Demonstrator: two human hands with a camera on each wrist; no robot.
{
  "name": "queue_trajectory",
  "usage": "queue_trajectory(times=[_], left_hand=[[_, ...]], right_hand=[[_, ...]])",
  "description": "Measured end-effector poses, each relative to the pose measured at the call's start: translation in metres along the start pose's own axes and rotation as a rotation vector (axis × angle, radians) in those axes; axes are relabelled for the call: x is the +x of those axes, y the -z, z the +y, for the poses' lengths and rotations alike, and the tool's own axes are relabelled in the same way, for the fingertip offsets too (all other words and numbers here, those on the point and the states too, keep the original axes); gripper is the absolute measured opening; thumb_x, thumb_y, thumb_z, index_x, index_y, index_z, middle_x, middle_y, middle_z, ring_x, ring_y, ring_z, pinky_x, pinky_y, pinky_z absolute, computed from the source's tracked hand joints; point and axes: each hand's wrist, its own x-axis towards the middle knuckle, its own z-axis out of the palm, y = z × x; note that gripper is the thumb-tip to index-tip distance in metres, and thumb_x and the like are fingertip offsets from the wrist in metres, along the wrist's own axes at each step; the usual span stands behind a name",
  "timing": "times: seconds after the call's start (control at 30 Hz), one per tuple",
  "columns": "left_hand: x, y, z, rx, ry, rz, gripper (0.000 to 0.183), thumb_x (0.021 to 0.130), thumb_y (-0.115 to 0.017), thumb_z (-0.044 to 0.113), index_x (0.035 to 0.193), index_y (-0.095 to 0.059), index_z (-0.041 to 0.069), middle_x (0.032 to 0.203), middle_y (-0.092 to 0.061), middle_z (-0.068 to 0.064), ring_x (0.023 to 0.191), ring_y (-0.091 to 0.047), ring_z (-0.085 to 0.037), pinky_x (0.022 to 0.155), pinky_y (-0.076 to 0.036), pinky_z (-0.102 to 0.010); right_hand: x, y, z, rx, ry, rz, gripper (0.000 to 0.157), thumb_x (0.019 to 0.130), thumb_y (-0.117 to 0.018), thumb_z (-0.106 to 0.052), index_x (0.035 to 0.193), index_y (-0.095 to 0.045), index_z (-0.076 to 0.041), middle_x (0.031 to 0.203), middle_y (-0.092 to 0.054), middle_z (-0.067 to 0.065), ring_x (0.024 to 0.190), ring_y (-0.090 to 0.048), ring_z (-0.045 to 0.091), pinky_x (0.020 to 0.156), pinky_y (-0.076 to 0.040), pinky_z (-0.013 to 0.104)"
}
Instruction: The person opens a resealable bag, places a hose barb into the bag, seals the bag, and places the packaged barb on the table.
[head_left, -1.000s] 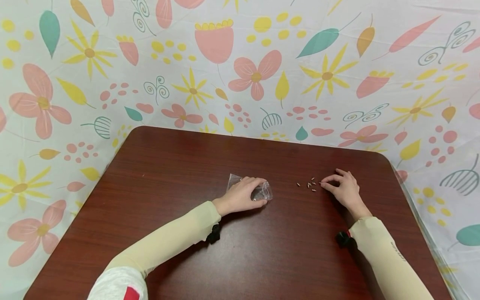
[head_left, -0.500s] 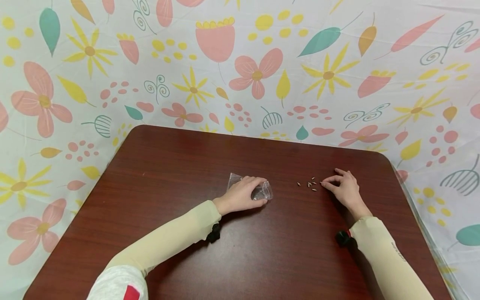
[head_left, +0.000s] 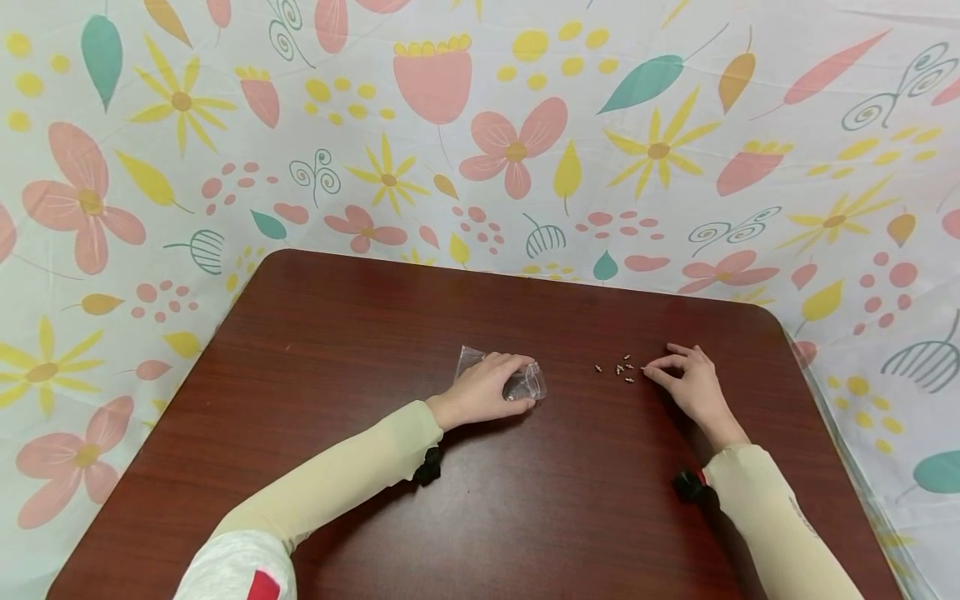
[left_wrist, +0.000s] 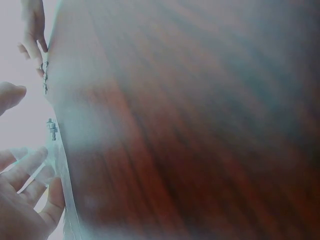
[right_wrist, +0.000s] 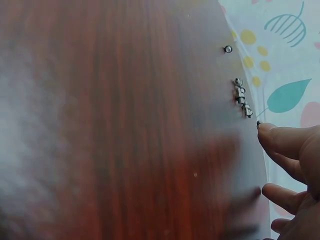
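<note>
A white cloth (head_left: 517,150) printed with pink, yellow and teal flowers and leaves fills the space behind and beside the counter (head_left: 480,517), a dark reddish-brown wood-grain top with rounded far corners. Over it reach two forearms in pale yellow-green sleeves, the left sleeve (head_left: 337,471) ending near the elbow at a light grey garment with a red patch, the right sleeve (head_left: 776,521) bearing small, unreadable lettering. The left hand (head_left: 483,392) rests over a clear plastic bag near the middle of the counter, its grip wide, thumb and fingers well apart and touching the bag. The right hand (head_left: 693,383) is at the right of the counter, its grip narrow, thumb and forefinger pinching a tiny piece while the other fingers stand away from it. The clear bag (head_left: 534,381) lies flat, partly hidden under the left hand; its contents are too unclear to tell. A small black device sits at each wrist. Between the hands, nearer the right one, small metal pieces (head_left: 619,369) lie loosely grouped, one set apart toward the bag. The pinched piece (right_wrist: 259,125) shows only as a dark tip at the right fingertips.
</note>
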Motion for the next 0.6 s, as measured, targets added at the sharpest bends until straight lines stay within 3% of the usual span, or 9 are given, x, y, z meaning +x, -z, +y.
queue_trajectory(times=[0.17, 0.37, 0.6], left_hand=[[0.0, 0.0, 0.0, 0.002, -0.004, 0.003, 0.064, 0.096, -0.072, 0.042, 0.15, -0.053, 0.016, 0.132, -0.065, -0.001, 0.119, -0.058, -0.02, 0.099, -0.051, -0.041], [-0.001, 0.002, 0.001, -0.006, -0.003, -0.005, 0.064, 0.096, -0.072, 0.041, 0.151, -0.052, 0.015, 0.133, -0.065, -0.002, 0.12, -0.058, -0.021, 0.099, -0.051, -0.041], [-0.001, 0.002, 0.002, -0.006, -0.001, -0.004, 0.064, 0.096, -0.072, 0.041, 0.151, -0.052, 0.015, 0.133, -0.065, -0.001, 0.122, -0.058, -0.021, 0.101, -0.05, -0.042]], right_hand=[[-0.006, -0.001, -0.004, 0.019, 0.033, 0.035, 0.027, 0.101, -0.071, -0.02, 0.107, -0.075, 0.005, 0.149, -0.044, 0.039, 0.15, -0.015, 0.061, 0.118, -0.014, 0.073], [-0.015, -0.002, -0.01, 0.025, 0.03, 0.074, 0.027, 0.102, -0.07, -0.023, 0.107, -0.075, 0.002, 0.135, -0.056, 0.031, 0.135, -0.041, 0.052, 0.109, -0.031, 0.07], [-0.024, -0.002, -0.018, 0.036, 0.026, 0.109, 0.026, 0.102, -0.07, -0.026, 0.108, -0.076, -0.002, 0.13, -0.058, 0.026, 0.13, -0.044, 0.049, 0.106, -0.034, 0.067]])
